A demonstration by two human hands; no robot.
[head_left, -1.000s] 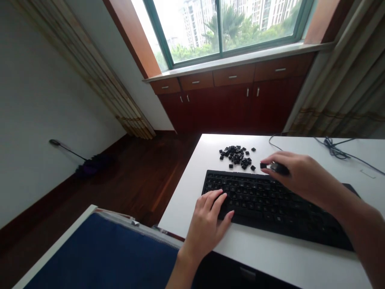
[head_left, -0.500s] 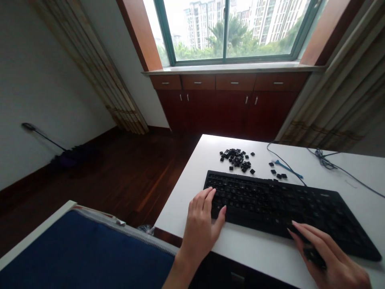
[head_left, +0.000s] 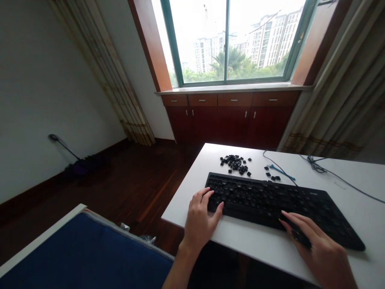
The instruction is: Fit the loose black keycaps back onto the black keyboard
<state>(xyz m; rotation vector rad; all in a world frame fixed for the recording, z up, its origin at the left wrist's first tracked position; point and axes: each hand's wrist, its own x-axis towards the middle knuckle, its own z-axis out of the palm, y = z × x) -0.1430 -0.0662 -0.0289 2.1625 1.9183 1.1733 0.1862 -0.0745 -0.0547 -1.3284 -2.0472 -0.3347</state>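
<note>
- My 2 hands are both at a black keyboard [head_left: 264, 204], and that is the step in hand: work on its keys.
- The keyboard lies on a white table [head_left: 240, 237], near the table's near edge.
- The left hand [head_left: 200, 220] rests on the left end of the keyboard. Its fingers [head_left: 207, 196] are a little open and curved, with the tips on the keys. It holds nothing that I can see.
- The right hand [head_left: 317, 251] is at the near right part of the keyboard. Its fingers [head_left: 296, 222] are bent and closed around a small black thing [head_left: 300, 237]. The hand hides most of it, so I cannot tell just what it is.
- A big pile of black key caps [head_left: 235, 163] lies on the table, just past the far edge of the keyboard.
- A small group of black key caps [head_left: 272, 174] lies to the right of the pile, beside a thin blue strip [head_left: 281, 171].
- A dark cable [head_left: 315, 166] lies in a loose tangle at the far right of the table.
- Past the table there is a red-brown cabinet [head_left: 231, 120] under a window [head_left: 231, 44].
- A blue cloth thing [head_left: 81, 253] sits at the near left, above a dark wood floor [head_left: 126, 192].
</note>
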